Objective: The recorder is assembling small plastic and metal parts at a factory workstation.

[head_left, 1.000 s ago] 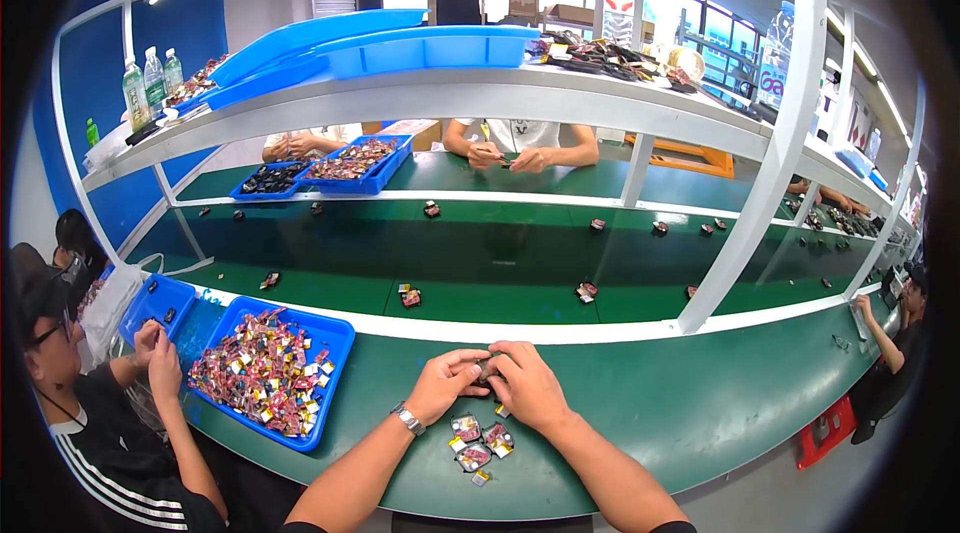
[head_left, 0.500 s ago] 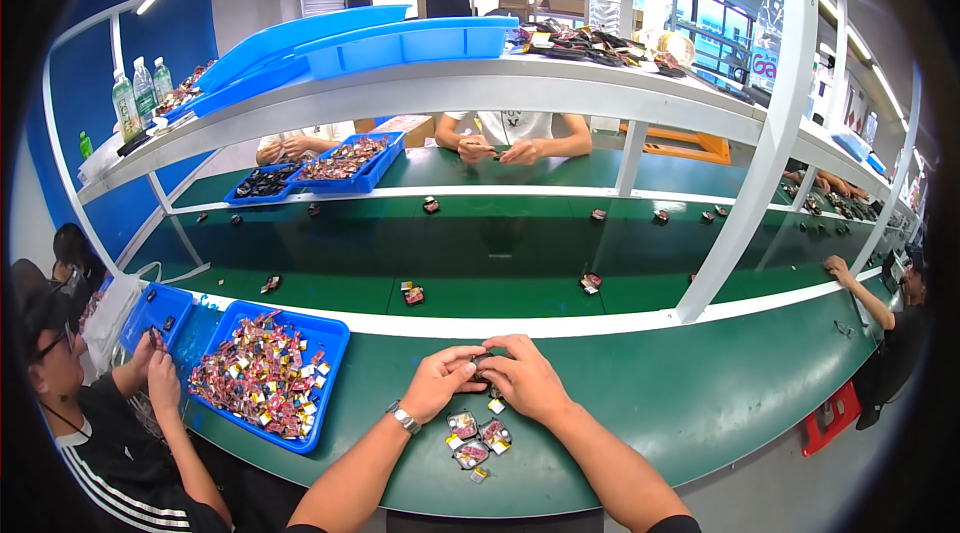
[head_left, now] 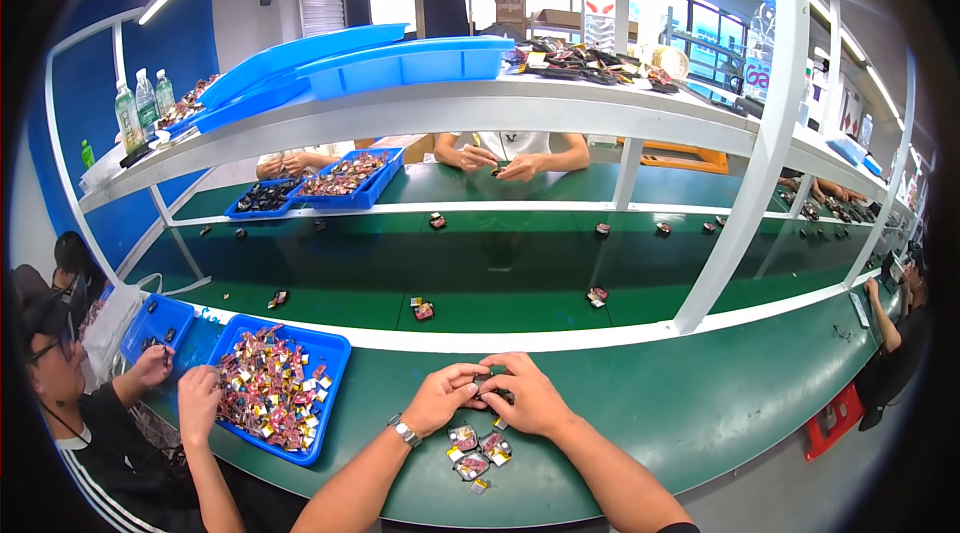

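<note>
Over the green worktop, my left hand and my right hand come together, fingers closed around a small black part. Most of that part is hidden by the fingers. Just below the hands lies a little group of small assemblies, dark-edged with reddish boards and yellow and white pieces. One yellow-and-white piece sticks out beside my right hand. My left wrist wears a metal watch.
Left of me stands a blue tray heaped with reddish boards; a co-worker's hand is at its edge. Beyond a white rail, several assemblies lie spaced on a green conveyor. A white-framed shelf with blue trays and bottles spans overhead.
The assemblies on the conveyor have shifted slightly right and down in the picture. The left co-worker's hand has moved toward the heaped tray. My hands stay closed around the black part.
</note>
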Action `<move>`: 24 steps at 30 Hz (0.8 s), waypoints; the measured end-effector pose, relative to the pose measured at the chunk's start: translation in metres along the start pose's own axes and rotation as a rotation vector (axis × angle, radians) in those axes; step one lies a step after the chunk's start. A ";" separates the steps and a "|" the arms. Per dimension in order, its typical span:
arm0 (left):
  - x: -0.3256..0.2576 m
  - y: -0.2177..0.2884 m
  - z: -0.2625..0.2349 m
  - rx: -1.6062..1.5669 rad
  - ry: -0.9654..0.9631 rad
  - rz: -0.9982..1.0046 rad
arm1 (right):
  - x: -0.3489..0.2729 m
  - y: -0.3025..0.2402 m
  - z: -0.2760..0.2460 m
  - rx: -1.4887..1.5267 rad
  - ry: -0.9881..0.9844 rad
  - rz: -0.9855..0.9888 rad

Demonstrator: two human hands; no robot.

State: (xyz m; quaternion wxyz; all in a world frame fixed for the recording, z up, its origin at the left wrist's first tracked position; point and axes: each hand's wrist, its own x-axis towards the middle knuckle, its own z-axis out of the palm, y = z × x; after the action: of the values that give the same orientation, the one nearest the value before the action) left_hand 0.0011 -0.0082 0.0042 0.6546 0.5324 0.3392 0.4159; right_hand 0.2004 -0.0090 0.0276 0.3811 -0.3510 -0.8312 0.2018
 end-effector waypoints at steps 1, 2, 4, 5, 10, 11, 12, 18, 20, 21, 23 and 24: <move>0.001 -0.001 -0.002 -0.004 -0.008 0.008 | 0.000 0.000 0.000 0.000 0.018 -0.013; 0.001 -0.002 -0.003 -0.010 -0.014 0.014 | 0.000 0.000 0.001 0.001 0.033 -0.026; 0.000 -0.002 -0.003 -0.030 -0.004 0.002 | -0.001 -0.001 0.005 -0.016 0.078 -0.002; 0.001 -0.002 -0.003 -0.050 0.008 -0.007 | -0.002 -0.001 0.006 -0.034 0.120 0.019; 0.002 -0.003 -0.004 -0.044 0.001 -0.011 | -0.002 -0.002 0.014 -0.039 0.153 0.021; 0.002 -0.002 -0.005 -0.043 0.000 -0.013 | -0.002 -0.002 0.015 -0.039 0.158 0.022; 0.002 -0.003 -0.005 -0.041 -0.001 -0.014 | -0.002 -0.002 0.014 -0.038 0.160 0.023; 0.002 -0.004 -0.005 -0.061 -0.012 -0.006 | -0.004 0.001 0.015 -0.002 0.161 0.010; 0.001 -0.004 -0.006 -0.061 -0.012 -0.004 | -0.004 0.003 0.018 0.028 0.175 0.031; 0.001 -0.003 -0.005 -0.061 -0.012 -0.005 | -0.005 0.004 0.019 0.029 0.174 0.032; 0.000 -0.001 -0.004 -0.072 -0.004 -0.014 | -0.005 0.005 0.019 0.045 0.174 0.028; 0.000 -0.002 -0.004 -0.072 -0.001 -0.014 | -0.005 0.005 0.019 0.047 0.172 0.028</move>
State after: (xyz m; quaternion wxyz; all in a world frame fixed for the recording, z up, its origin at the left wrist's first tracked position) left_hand -0.0022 -0.0068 0.0019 0.6766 0.5063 0.3273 0.4227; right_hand 0.1902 -0.0102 0.0101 0.4564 -0.3694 -0.7855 0.1957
